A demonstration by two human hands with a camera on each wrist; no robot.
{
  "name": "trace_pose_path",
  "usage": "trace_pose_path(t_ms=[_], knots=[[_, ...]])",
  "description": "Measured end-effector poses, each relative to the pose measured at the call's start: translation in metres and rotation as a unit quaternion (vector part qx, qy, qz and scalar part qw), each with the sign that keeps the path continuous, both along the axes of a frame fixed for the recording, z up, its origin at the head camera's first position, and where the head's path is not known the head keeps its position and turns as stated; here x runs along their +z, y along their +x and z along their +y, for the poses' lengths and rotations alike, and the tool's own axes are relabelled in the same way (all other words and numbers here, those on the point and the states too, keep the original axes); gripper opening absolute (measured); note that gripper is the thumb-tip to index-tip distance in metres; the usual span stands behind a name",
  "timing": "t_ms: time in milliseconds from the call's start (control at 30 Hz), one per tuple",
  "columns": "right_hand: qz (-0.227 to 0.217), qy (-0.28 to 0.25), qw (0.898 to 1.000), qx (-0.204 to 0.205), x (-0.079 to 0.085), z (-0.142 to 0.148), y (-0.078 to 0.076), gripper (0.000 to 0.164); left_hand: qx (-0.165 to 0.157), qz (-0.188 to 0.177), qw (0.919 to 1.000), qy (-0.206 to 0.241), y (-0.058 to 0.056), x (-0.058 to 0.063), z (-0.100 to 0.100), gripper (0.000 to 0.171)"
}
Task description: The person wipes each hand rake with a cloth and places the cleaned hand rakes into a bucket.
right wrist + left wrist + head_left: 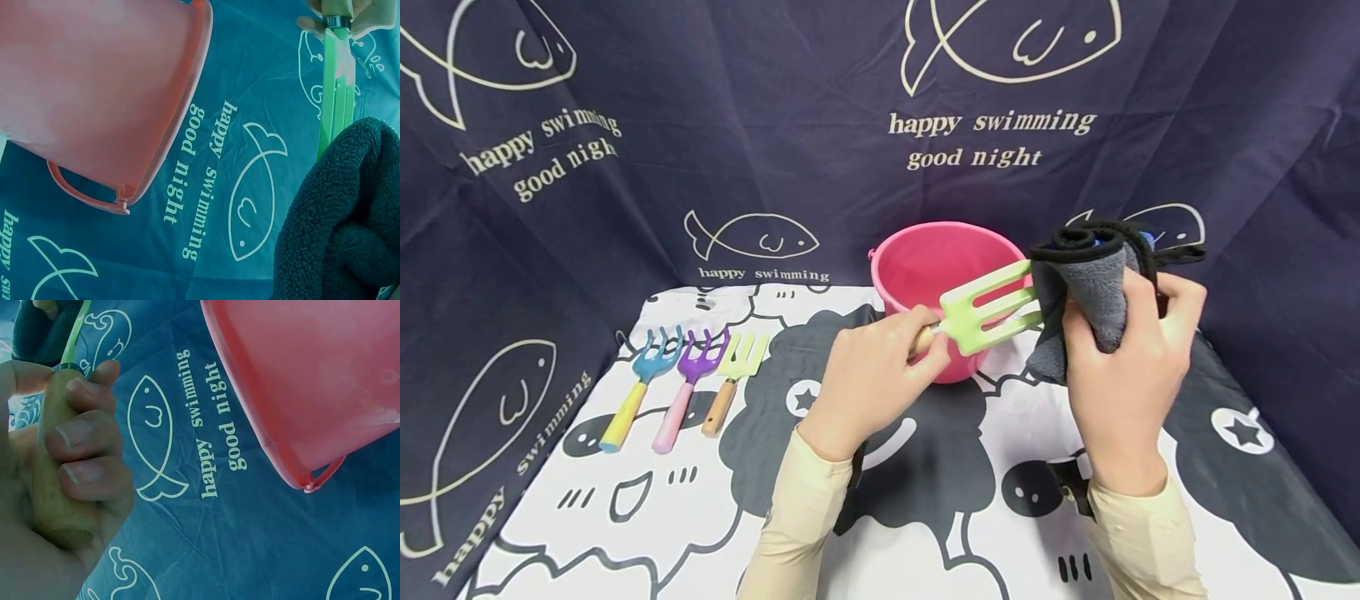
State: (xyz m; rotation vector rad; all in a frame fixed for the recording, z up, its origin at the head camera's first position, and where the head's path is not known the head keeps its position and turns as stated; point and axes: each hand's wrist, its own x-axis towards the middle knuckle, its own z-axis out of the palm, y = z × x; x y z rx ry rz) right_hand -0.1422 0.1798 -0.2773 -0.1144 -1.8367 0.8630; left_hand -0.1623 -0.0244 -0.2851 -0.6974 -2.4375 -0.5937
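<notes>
My left hand grips the wooden handle of a light green garden hand fork, its tines pointing right. In the left wrist view the fingers wrap round that handle. My right hand holds a bunched grey towel with black edging against the ends of the tines. The tine tips are hidden by the towel. In the right wrist view the towel covers the lower end of the green fork. Behind the fork stands a pink bucket, partly covered by it and the left hand.
On the left of the sheep-print cloth lie three small hand forks in a row: a blue one with a yellow handle, a purple one with a pink handle, and a green one with a wooden handle. Dark fish-print curtains surround the table.
</notes>
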Motion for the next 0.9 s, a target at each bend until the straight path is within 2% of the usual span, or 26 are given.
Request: trace_pose_path(t_ms=[200, 467, 667, 900], knots=[[0.008, -0.016, 1.000, -0.007, -0.001, 0.003, 0.000, 0.028, -0.005, -0.041, 0.9991, 0.003, -0.001, 0.000, -0.002, 0.018], [0.025, -0.024, 0.999, -0.014, 0.006, -0.001, 0.003, 0.026, -0.010, -0.072, 0.9971, 0.022, -0.002, 0.000, -0.001, 0.021], [0.034, -0.024, 0.999, -0.010, 0.008, -0.003, 0.007, 0.026, -0.004, -0.068, 0.9975, 0.016, -0.002, -0.001, -0.001, 0.022], [0.048, -0.023, 0.999, -0.007, 0.010, -0.005, 0.011, 0.028, -0.009, -0.045, 0.9990, 0.000, -0.002, -0.002, -0.001, 0.014]])
